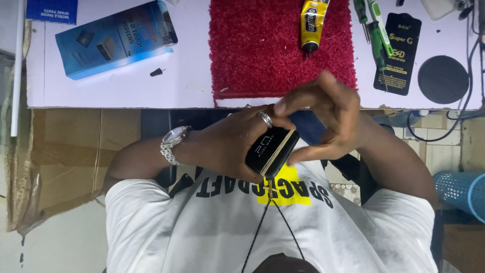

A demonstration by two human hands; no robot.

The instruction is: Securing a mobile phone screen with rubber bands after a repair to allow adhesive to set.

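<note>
**A:** What lay around the hands?

**B:** On the white table (pixel 126 86) lay a red fibrous mat (pixel 273 50), with a yellow glue tube (pixel 311 23) resting on its far part; a blue box (pixel 116 38) lay to the left of the mat; to the right were green hand tools (pixel 376 28), a black flat packet (pixel 401 53) and a black disc (pixel 443 79). Flattened cardboard (pixel 65 151) sat below the table edge at left, and a blue mesh basket (pixel 462 192) at right.

**A:** Did anything stand in the way?

**B:** Nothing lay between hands and mat; both hands were held over the lap, just short of the table edge.

**A:** And the object held?

**B:** A small black case (pixel 272 151), rounded at the corners, with a gold band along one edge and pale marking on its face; it was tilted, near the chest.

**A:** The grip?

**B:** The left hand (pixel 230 146), wearing a wristwatch (pixel 173 144) and a ring (pixel 265 120), had its grip closed around the case; the right hand (pixel 328 116) curled over the far end, fingertips pinched narrow above it and one finger against the gold edge; whether that grip truly held the case could not be told.
</note>
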